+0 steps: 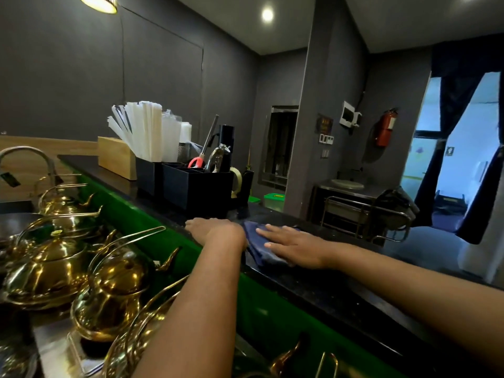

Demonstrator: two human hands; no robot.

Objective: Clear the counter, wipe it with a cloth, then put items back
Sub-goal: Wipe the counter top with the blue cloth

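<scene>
- Two bare hands reach over a dark, shiny stone counter (341, 282) with tiny pale specks in it.
- The right hand (293, 245) lies flat on a blue cloth (259, 248), its fingers straight and a little spread, pressing the cloth down on the counter.
- The cloth looks soft and folded, and it sits between the two hands.
- The left hand (215, 230) rests on the counter just beside the cloth, at the near edge. Its fingers bend down a little over the edge, and it is hard to tell if they hold anything.
- A bright green strip (152, 236) runs along the front of the counter, smooth and glossy.
- Behind the hands stands a black box organizer (196, 190) with square pockets. Red-handled scissors (200, 156), a shiny metal tool (216, 159) and a tall black bottle (226, 144) stick up out of it.
- A bunch of long white paper-wrapped sticks (139, 130) fans out of a black pocket on the left of the organizer.
- A plain wooden box (117, 160) with flat sides sits next to them.
- A roll of pale tape (236, 181) sits at the right end of the organizer.
- Round gold teapots (114, 290) with curved spouts and thin wire handles crowd the lower shelf on the left. They are very shiny.
- A red fire extinguisher (385, 126) hangs on the grey wall far behind.
</scene>
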